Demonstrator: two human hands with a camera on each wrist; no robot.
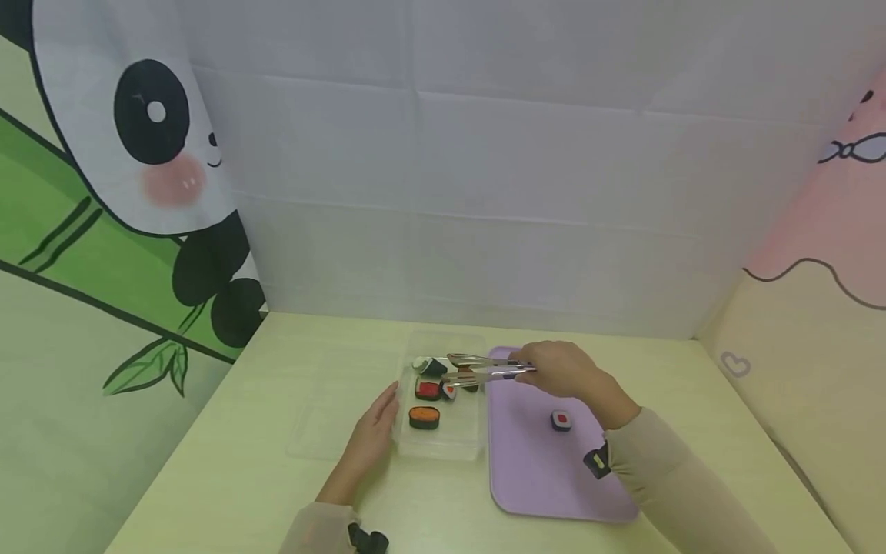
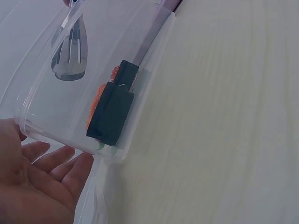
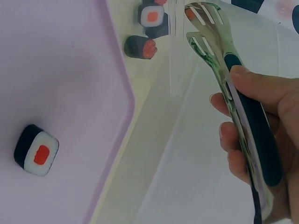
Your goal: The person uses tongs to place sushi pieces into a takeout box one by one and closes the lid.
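Beige right sleeve point(image 1: 678, 477) is noted nearest the camera, lower right of the head view. The upper centre is covered by a pale sheet point(image 1: 484, 154), below which a pale table point(image 1: 242, 462) is seen. A purple tray point(image 1: 533, 485) is placed right of lower centre; a clear container point(image 1: 450, 448) is set just beside it, at lower centre. The container's left wall is touched by the left hand point(image 1: 374, 427), its fingers relaxed. Metal tongs point(image 3: 256, 133) are grasped in the curled fingers of the right hand point(image 1: 571, 377); their tips are held apart above the container's upper right. Several toy sushi pieces point(image 1: 424, 418) are contained there, one partly hidden by the tongs. A single sushi roll point(image 1: 561, 420) is found on the tray.
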